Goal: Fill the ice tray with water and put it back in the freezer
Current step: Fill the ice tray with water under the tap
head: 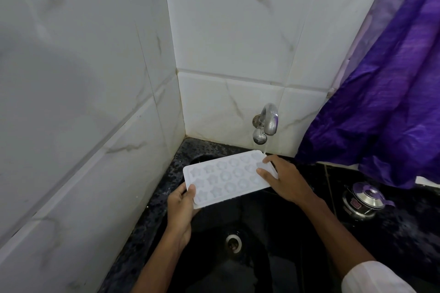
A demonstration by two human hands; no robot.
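A white ice tray (226, 177) with star and round moulds is held flat over the black sink (269, 221). My left hand (182, 204) grips its near left corner, thumb on top. My right hand (284, 179) holds its right end, fingers lying over the moulds there. A thin stream of water (264, 147) runs from the chrome tap (267, 121) on the tiled wall and lands on the tray's far right corner, just beside my right fingertips.
The sink drain (233, 243) lies below the tray. A steel pot with a purple-knobbed lid (364, 200) stands on the dark counter to the right. A purple curtain (385, 93) hangs over the right side. White tiled walls close the left and back.
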